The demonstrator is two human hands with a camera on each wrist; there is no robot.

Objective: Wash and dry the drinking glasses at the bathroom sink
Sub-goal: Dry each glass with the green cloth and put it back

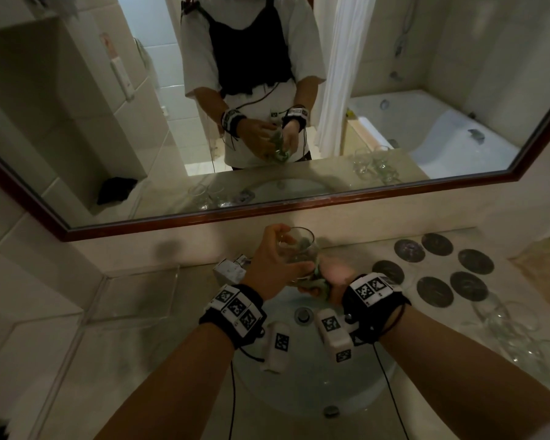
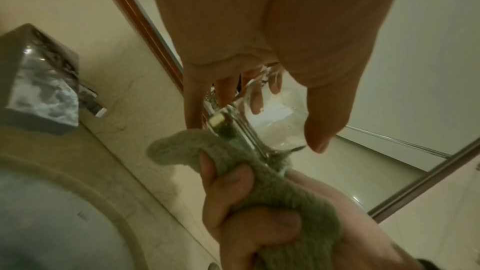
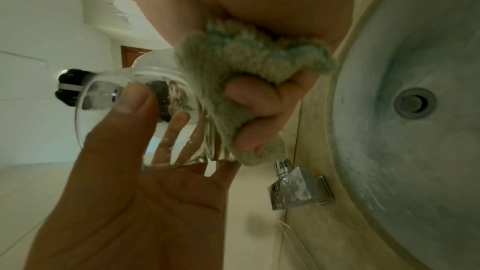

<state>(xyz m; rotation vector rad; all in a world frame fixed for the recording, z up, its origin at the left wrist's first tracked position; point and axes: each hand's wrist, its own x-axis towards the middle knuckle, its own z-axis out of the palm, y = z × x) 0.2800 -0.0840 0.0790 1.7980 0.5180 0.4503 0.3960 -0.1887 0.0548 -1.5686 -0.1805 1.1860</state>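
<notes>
A person stands at a bathroom sink (image 1: pixel 375 398), holding one clear drinking glass (image 1: pixel 299 252) in the air above the basin, near the mirror (image 1: pixel 267 214). The left hand (image 1: pixel 273 265) wraps the glass, fingers curled round the far side and thumb across the near side. The right hand (image 1: pixel 327 277) clutches a bunched green cloth (image 1: pixel 318 281) in a closed fist and presses it against the base of the glass. In the right wrist view the cloth (image 3: pixel 233 81) lies against the glass (image 3: pixel 161 118), and droplets speckle the glass wall.

More clear glasses (image 1: pixel 508 328) stand crowded on the surface to the right of the basin, just below a group of dark round coasters (image 1: pixel 435 290). A chrome tap (image 3: pixel 298 190) sits at the back edge of the basin.

The main danger appears to be a slip. The glass looks wet, only one hand grips it, and the rubbing cloth pushes against that grip; if it twisted loose it would fall into the hard basin or onto the stone surface and could chip or break. Hard pressure on thin glass could also crack it in the hand. Setting it down among the crowded glasses could knock them together. The wrist cables hang near the basin and might snag.
</notes>
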